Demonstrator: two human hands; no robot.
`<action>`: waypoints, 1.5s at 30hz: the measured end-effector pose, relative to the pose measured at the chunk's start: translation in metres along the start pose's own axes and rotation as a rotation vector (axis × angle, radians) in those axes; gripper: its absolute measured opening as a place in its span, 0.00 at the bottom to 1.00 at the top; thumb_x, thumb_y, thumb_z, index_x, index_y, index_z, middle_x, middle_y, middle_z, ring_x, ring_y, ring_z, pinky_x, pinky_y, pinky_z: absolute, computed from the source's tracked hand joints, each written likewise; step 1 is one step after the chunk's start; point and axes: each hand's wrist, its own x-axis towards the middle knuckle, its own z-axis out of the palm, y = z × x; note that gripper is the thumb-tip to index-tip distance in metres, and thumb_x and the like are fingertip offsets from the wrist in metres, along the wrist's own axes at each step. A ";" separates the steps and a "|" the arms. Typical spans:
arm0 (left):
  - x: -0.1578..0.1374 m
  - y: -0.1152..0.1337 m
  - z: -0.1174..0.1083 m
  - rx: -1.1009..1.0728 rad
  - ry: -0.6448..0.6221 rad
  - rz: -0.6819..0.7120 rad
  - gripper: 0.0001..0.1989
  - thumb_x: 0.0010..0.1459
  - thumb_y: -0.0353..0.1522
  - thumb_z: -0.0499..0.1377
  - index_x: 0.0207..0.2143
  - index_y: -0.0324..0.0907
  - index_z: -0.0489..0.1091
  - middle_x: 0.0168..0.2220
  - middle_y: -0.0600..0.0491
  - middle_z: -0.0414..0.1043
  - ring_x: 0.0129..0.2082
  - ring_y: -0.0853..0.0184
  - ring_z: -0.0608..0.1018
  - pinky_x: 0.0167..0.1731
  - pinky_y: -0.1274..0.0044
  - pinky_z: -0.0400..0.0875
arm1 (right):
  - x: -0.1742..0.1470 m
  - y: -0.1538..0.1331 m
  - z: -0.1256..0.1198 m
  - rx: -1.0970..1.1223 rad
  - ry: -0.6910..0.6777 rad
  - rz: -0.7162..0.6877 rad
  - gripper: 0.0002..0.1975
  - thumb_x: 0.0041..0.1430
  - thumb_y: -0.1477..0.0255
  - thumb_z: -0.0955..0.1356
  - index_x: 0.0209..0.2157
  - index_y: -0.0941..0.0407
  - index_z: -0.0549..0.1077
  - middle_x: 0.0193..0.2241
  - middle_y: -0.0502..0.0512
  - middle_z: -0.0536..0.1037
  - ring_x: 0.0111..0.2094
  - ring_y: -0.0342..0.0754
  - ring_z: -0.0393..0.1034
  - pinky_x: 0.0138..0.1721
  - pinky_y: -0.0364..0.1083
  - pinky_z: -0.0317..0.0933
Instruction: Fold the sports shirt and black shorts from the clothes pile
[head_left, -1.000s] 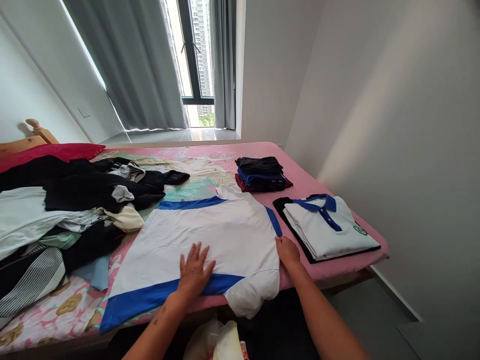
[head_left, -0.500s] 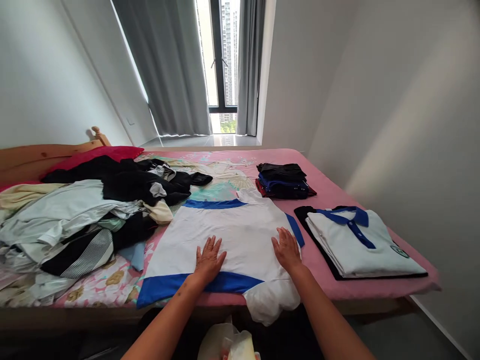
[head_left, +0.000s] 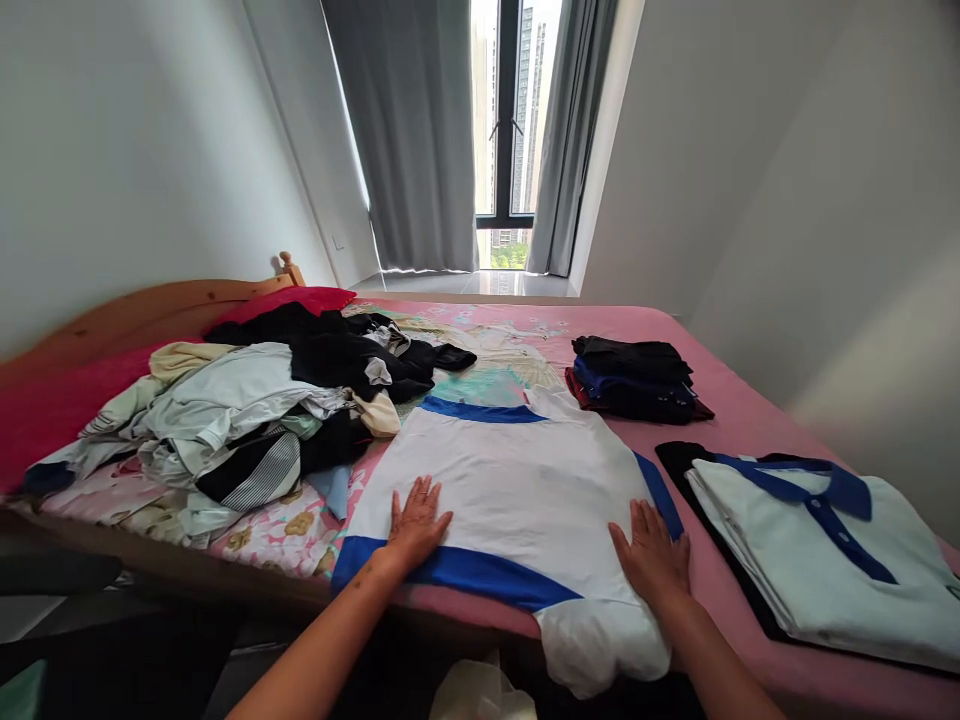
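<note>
A white shirt with blue bands [head_left: 510,480] lies spread on the bed, one white part hanging over the front edge. My left hand [head_left: 418,520] rests flat on its lower left area, just above the blue band, fingers spread. On the shirt's right side, close to the blue strip, my right hand [head_left: 654,548] lies palm down with fingers stretched. Neither hand grips the cloth.
Left of the shirt lies a heap of loose clothes [head_left: 225,400]. A stack of folded dark clothes [head_left: 634,378] stands toward the back right. Nearer, folded white polo shirts with a blue collar [head_left: 817,560] lie on black cloth. The bed [head_left: 720,430] has a wooden headboard [head_left: 135,310].
The view has turned to the left and tilted. My right hand has slid toward the shirt's right edge, farther from my left hand, which stays on the lower left area.
</note>
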 end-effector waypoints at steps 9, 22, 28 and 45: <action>0.072 0.061 0.006 -0.133 -0.094 0.213 0.32 0.59 0.48 0.43 0.64 0.49 0.47 0.67 0.53 0.40 0.66 0.62 0.43 0.61 0.56 0.29 | 0.000 0.004 0.011 0.029 0.016 -0.024 0.38 0.59 0.51 0.45 0.62 0.59 0.52 0.63 0.59 0.51 0.63 0.54 0.42 0.59 0.64 0.35; 0.125 0.014 0.007 -0.092 -0.059 0.273 0.31 0.59 0.49 0.43 0.62 0.50 0.50 0.67 0.51 0.41 0.66 0.60 0.44 0.61 0.57 0.31 | 0.001 0.003 0.019 0.029 0.059 -0.035 0.38 0.58 0.51 0.47 0.61 0.60 0.53 0.62 0.60 0.54 0.63 0.56 0.43 0.58 0.65 0.39; 0.190 -0.004 0.003 -0.060 -0.079 -0.099 0.36 0.57 0.51 0.41 0.64 0.44 0.44 0.67 0.47 0.35 0.66 0.57 0.40 0.58 0.51 0.30 | 0.003 0.010 0.031 0.030 0.047 -0.046 0.38 0.57 0.50 0.51 0.63 0.58 0.49 0.63 0.57 0.52 0.64 0.56 0.42 0.58 0.66 0.40; 0.184 0.127 0.008 -0.202 -0.141 0.765 0.27 0.61 0.48 0.44 0.61 0.53 0.52 0.66 0.54 0.45 0.65 0.62 0.48 0.61 0.59 0.30 | 0.010 -0.001 0.010 0.017 0.011 -0.005 0.34 0.60 0.55 0.50 0.62 0.58 0.52 0.63 0.58 0.53 0.64 0.54 0.42 0.60 0.62 0.36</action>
